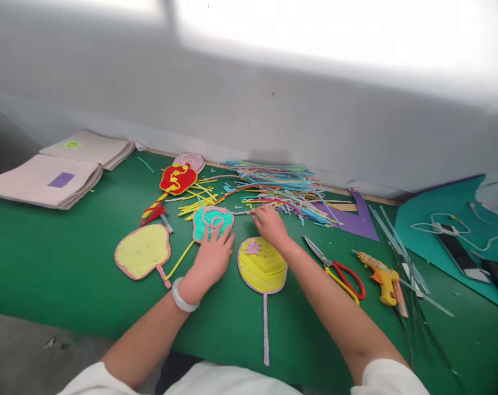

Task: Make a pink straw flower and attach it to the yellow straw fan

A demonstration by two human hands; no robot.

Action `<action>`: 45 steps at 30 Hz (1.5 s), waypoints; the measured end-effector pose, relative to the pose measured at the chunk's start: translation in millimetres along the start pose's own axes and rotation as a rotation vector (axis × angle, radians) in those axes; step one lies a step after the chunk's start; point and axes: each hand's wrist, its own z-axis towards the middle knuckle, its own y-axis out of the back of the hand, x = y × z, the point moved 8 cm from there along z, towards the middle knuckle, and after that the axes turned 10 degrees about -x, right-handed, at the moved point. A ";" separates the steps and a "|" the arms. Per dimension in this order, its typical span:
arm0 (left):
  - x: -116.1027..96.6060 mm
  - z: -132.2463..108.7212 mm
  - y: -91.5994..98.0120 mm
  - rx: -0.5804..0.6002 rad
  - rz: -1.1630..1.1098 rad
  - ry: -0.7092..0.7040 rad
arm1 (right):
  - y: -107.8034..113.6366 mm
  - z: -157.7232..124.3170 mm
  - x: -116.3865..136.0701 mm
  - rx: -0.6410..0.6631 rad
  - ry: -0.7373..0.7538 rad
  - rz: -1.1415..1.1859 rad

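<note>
My left hand (213,253) lies with its fingers stretched and apart on the lower part of a teal fan-shaped piece (201,220), edged in pink with a pink curl on top. At the right of that piece, my right hand (269,224) is closed, its fingertips pinching a thin pale pink pipe cleaner (241,213) that runs out from the teal edge. Below my right hand is a yellow round fan (262,271) with a lilac flower and handle. A pale yellow fan (142,252) with a pink rim lies left of my left hand.
Behind my hands is a loose heap of coloured pipe cleaners (273,178). A red fan (178,179) lies back left. To the right are scissors (343,277), a yellow glue gun (382,277) and a phone (458,252). An open book (38,178) sits far left.
</note>
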 end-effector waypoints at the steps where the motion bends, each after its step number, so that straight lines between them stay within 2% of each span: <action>1: 3.9 -2.0 -5.2 0.030 0.003 0.022 | -12.4 8.6 7.9 0.029 0.015 0.005; 4: 8.8 -5.5 -11.0 0.054 0.013 0.049 | -35.9 29.5 20.5 0.073 0.023 0.016; 7: 12.9 -5.4 -9.3 0.051 0.019 0.079 | -35.1 43.1 15.3 0.065 -0.004 0.037; 11: 19.8 -4.6 -6.2 0.081 0.021 0.128 | -4.1 50.9 -13.2 0.020 -0.080 0.108; 16: 22.6 -5.2 -5.4 0.085 0.038 0.152 | 44.0 45.2 -67.4 -0.018 -0.217 0.297; 19: 23.0 -4.1 -1.9 -0.020 0.035 0.148 | 56.9 34.9 -95.9 -0.079 -0.302 0.362; 22: 19.7 -2.2 5.7 -0.202 0.006 0.080 | 50.2 26.9 -110.7 -0.147 -0.344 0.367; 25: 16.0 -0.6 11.7 -0.346 -0.042 -0.006 | 46.2 32.2 -125.8 -0.248 -0.337 0.332; 27: 15.4 1.2 14.8 -0.398 -0.074 -0.033 | 59.4 41.3 -151.1 -0.363 -0.373 0.273; 30: 17.2 4.1 21.9 -0.444 -0.128 -0.032 | 95.8 52.9 -211.2 -0.529 -0.524 0.163; 33: 21.0 5.4 29.2 -0.471 -0.182 0.001 | 119.8 60.6 -269.2 -0.546 -0.657 0.098; 35: 23.2 5.4 31.4 -0.479 -0.210 0.015 | 119.1 63.5 -296.5 -0.482 -0.713 0.087; 38: 25.0 5.0 30.1 -0.480 -0.233 0.019 | 102.6 63.5 -319.5 -0.375 -0.771 0.091; 41: 25.9 5.6 26.8 -0.463 -0.250 0.021 | 87.4 60.6 -329.5 -0.315 -0.803 0.100; 45: 26.0 7.0 26.1 -0.453 -0.262 0.020 | 85.4 53.5 -335.6 -0.300 -0.799 0.076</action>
